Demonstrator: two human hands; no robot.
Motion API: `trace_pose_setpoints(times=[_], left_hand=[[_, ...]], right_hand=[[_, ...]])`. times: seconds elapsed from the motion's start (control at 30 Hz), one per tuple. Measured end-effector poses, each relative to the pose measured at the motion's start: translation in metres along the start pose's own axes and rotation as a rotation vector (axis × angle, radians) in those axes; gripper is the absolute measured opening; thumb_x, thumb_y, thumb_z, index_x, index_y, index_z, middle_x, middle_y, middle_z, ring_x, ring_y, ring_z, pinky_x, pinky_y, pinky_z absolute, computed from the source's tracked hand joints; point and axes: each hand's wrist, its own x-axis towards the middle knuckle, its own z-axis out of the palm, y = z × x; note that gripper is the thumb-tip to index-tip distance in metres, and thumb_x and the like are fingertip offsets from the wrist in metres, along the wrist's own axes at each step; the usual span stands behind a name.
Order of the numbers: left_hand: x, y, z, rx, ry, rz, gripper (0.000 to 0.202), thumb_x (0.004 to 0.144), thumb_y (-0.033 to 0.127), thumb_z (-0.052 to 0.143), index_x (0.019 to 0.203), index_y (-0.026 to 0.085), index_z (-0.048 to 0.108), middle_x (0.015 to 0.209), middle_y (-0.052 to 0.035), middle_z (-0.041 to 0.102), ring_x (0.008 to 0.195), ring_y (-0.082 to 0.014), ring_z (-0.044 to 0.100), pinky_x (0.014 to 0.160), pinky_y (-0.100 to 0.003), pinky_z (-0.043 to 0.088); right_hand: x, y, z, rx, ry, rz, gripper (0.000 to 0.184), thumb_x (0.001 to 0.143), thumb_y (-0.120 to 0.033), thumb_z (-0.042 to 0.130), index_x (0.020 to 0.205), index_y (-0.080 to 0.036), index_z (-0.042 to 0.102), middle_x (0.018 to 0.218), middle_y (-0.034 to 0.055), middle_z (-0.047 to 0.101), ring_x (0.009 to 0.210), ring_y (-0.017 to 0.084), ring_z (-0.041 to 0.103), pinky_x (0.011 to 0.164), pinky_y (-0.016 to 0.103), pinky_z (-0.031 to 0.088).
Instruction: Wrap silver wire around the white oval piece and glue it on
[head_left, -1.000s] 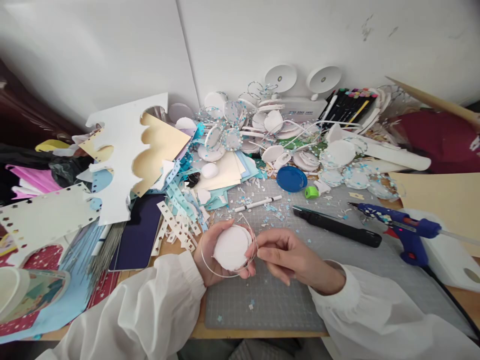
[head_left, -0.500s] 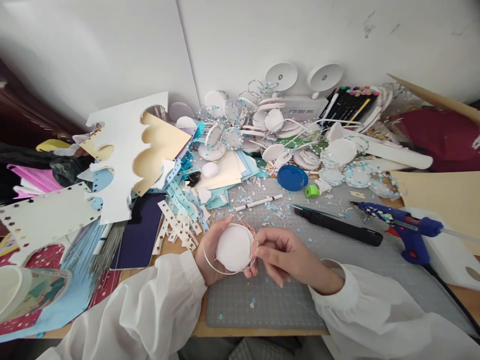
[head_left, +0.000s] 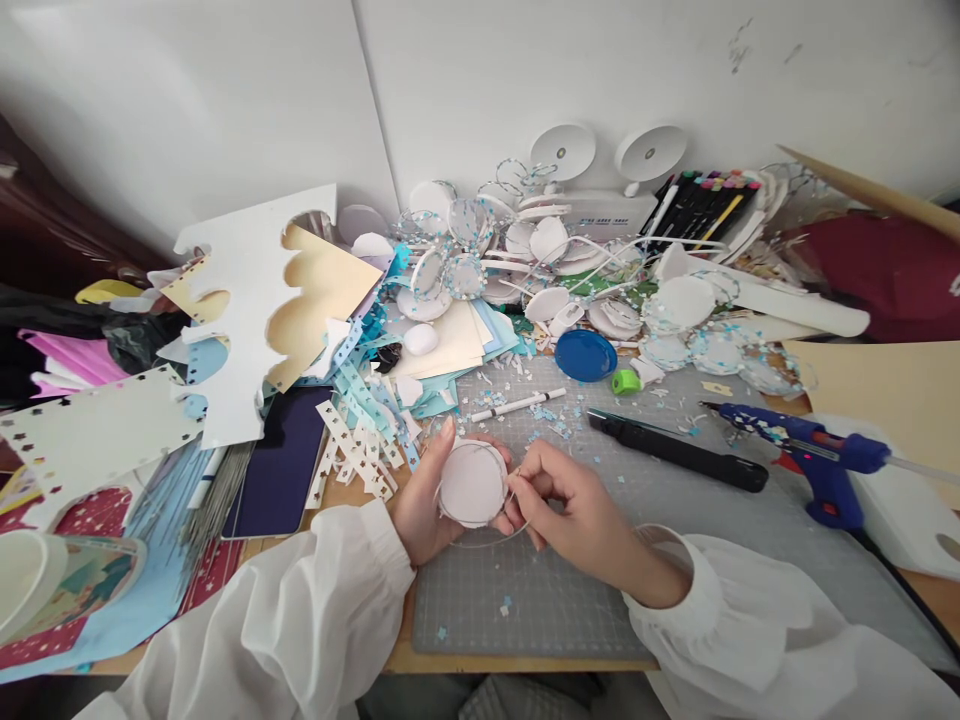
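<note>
My left hand (head_left: 427, 500) is closed round a white round disc (head_left: 472, 484), thumb at its left edge and fingers behind and below. A thin pale wire (head_left: 487, 543) loops around the disc and hangs in a curve beneath it. At the disc's right edge my right hand (head_left: 562, 505) pinches the wire between thumb and forefinger. Beyond the hands a white pen (head_left: 517, 404) lies on the grey cutting mat (head_left: 525, 625). Small blue and white paper bits are scattered there.
To the right lie a black cutter knife (head_left: 675, 450) and a blue glue gun (head_left: 806, 440). A blue lid (head_left: 585, 355) and a small green object (head_left: 625, 381) sit farther back. Discs with beaded wire are heaped behind. Punched paper strips (head_left: 356, 455) and a patterned cup (head_left: 67, 585) are left.
The wire loop has tightened around the disc, and its loose curve now hangs lower. The disc has shifted slightly, and my right hand has moved a little while still pinching the wire.
</note>
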Motion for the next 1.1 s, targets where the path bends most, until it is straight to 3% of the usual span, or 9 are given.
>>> trace_pose_setpoints(times=[0.1,0.3,0.47,0.7,0.83,0.97,1.1], left_hand=[[-0.003,0.0,0.004,0.011,0.044,0.023,0.054,0.084,0.064,0.05,0.091,0.012,0.062,0.068,-0.0074,0.067,0.055,-0.0169,0.063,0.048,-0.021,0.044],[-0.004,-0.001,0.001,-0.003,-0.007,-0.008,0.053,0.082,0.063,0.055,0.092,0.012,0.062,0.073,-0.0068,0.067,0.059,-0.0163,0.064,0.052,-0.021,0.047],[0.002,0.0,-0.003,-0.067,-0.167,-0.101,0.059,0.086,0.065,0.04,0.091,0.011,0.062,0.073,-0.0093,0.064,0.062,-0.0229,0.067,0.053,-0.03,0.054],[0.002,0.001,-0.004,-0.137,-0.22,-0.216,0.066,0.09,0.065,0.025,0.094,0.011,0.062,0.073,-0.0122,0.067,0.062,-0.0261,0.07,0.053,-0.032,0.055],[0.0,-0.001,-0.004,-0.091,-0.246,-0.278,0.079,0.085,0.074,0.022,0.092,0.007,0.065,0.073,-0.0134,0.066,0.06,-0.0254,0.069,0.052,-0.032,0.056],[-0.002,-0.001,-0.002,-0.028,-0.252,-0.28,0.088,0.078,0.082,0.028,0.086,0.004,0.067,0.073,-0.0128,0.064,0.061,-0.0231,0.067,0.053,-0.03,0.056],[-0.003,-0.003,-0.002,-0.003,-0.279,-0.235,0.07,0.078,0.072,0.047,0.088,0.005,0.067,0.076,-0.0115,0.064,0.064,-0.0225,0.068,0.057,-0.03,0.056]], right_hand=[[-0.001,0.002,0.0,-0.063,0.022,-0.035,0.026,0.097,-0.036,0.046,0.077,-0.023,0.036,0.059,-0.004,0.06,0.041,0.006,0.048,0.041,0.018,0.037],[-0.002,0.001,-0.001,-0.088,0.01,-0.109,0.025,0.098,-0.035,0.044,0.076,-0.023,0.037,0.057,-0.0046,0.055,0.041,0.007,0.047,0.041,0.019,0.036],[-0.002,-0.006,-0.004,-0.012,-0.02,-0.152,0.025,0.099,-0.036,0.041,0.078,-0.021,0.045,0.063,-0.001,0.058,0.051,0.009,0.055,0.044,0.02,0.041],[-0.001,-0.006,-0.006,-0.068,0.121,-0.125,0.023,0.097,-0.041,0.045,0.089,-0.021,0.051,0.051,-0.005,0.053,0.042,0.009,0.049,0.042,0.02,0.04],[-0.002,-0.005,-0.005,-0.028,0.128,-0.13,0.02,0.095,-0.039,0.049,0.1,-0.021,0.053,0.053,-0.0039,0.06,0.044,0.011,0.057,0.043,0.022,0.043],[-0.002,-0.006,-0.004,0.01,0.099,-0.092,0.02,0.094,-0.038,0.051,0.104,-0.022,0.057,0.055,-0.0024,0.063,0.046,0.014,0.063,0.044,0.025,0.048],[-0.001,-0.007,-0.003,-0.02,0.115,-0.093,0.019,0.093,-0.036,0.052,0.1,-0.02,0.061,0.052,-0.0022,0.062,0.041,0.014,0.061,0.04,0.024,0.045]])
